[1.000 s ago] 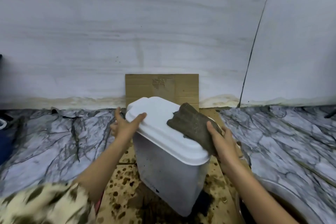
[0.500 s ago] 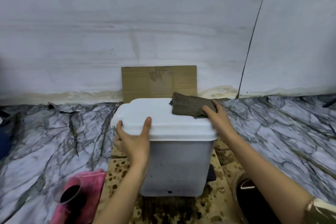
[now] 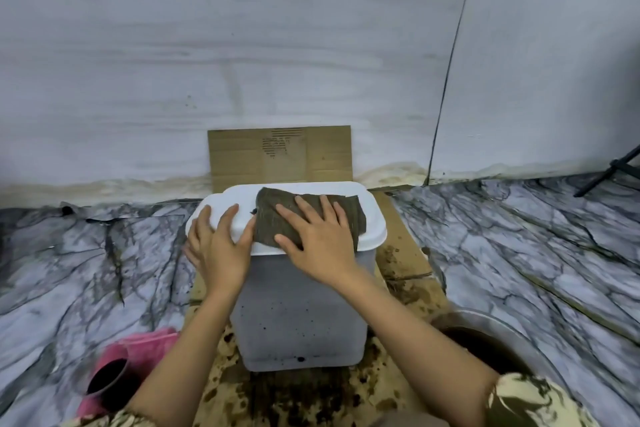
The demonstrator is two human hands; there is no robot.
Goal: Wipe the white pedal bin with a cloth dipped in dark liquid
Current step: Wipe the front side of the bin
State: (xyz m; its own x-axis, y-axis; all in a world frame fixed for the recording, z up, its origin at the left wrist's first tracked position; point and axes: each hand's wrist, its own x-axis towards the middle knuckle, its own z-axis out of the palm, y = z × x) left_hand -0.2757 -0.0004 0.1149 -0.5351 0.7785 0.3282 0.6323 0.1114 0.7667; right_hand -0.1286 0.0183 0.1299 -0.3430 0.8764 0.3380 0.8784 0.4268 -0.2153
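Right hand (image 3: 322,246) flat on dark cloth (image 3: 273,201), fingers (image 3: 325,211) straight and spread, pressing it onto lid (image 3: 372,218) of white pedal bin (image 3: 298,315). Left hand (image 3: 218,246) rests on lid's left end, fingers extended, gripping nothing. Bin upright on stained cardboard (image 3: 401,246) on floor.

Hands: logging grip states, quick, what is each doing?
Left hand: open, resting on the bin lid.
Right hand: open, pressing the cloth flat.

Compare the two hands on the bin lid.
The left hand touches the white lid directly; the right hand presses on the dark cloth. The left hand sits at the lid's left end; the right hand nearer its middle. Both lie palm down with fingers straight.
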